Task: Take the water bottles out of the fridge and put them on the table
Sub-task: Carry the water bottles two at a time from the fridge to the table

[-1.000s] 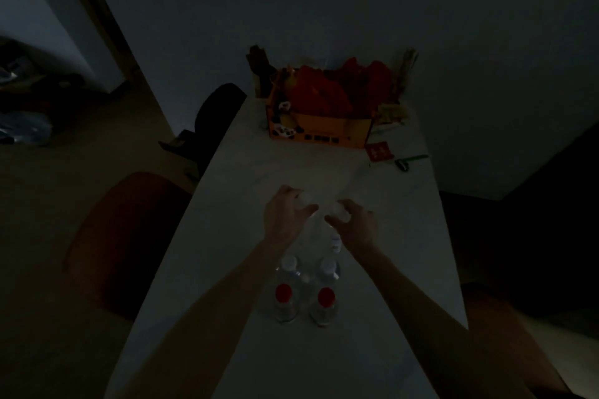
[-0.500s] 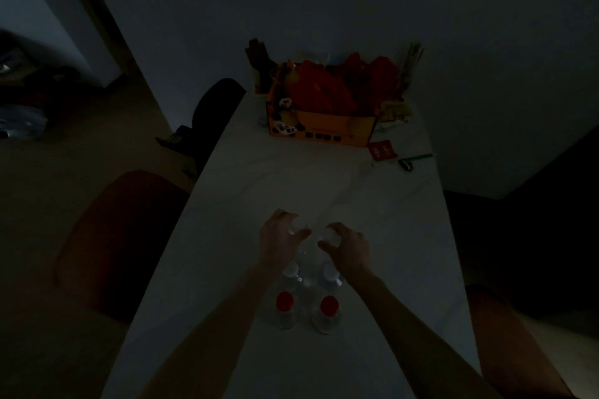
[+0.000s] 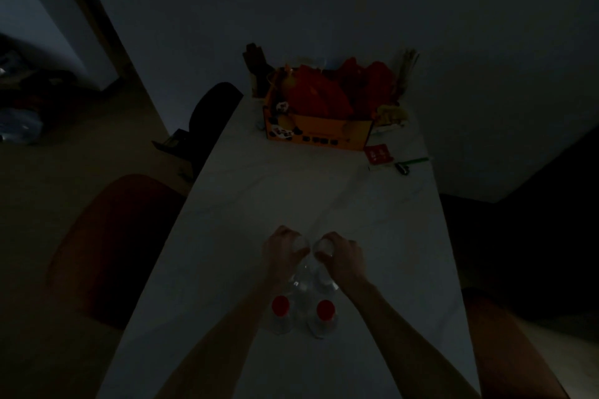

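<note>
The room is dim. On the long white table point(image 3: 246, 236), the person's left hand point(image 3: 281, 253) curls round the top of one clear plastic water bottle point(image 3: 300, 244), its grip clamped on the neck, and the right hand point(image 3: 340, 254) is closed the same way on the top of a second clear plastic water bottle point(image 3: 324, 247) just to the right; the two hands are close together, knuckles almost meeting. Both held bottles stand upright over the table (whether their bases touch the surface is hidden by the arms). Nearer the camera, between the forearms, two more clear bottles with red caps stand side by side on the table: the left red-capped bottle point(image 3: 280, 314) and the right red-capped bottle point(image 3: 325, 317). At the far end of the table sits an orange cardboard box point(image 3: 317, 133) filled with red packets, with a small red card point(image 3: 377, 154) and a green pen point(image 3: 416, 160) lying to its right. A black office chair point(image 3: 210, 120) stands at the table's far left edge and a rust-coloured round chair point(image 3: 113, 246) at its near left.
</note>
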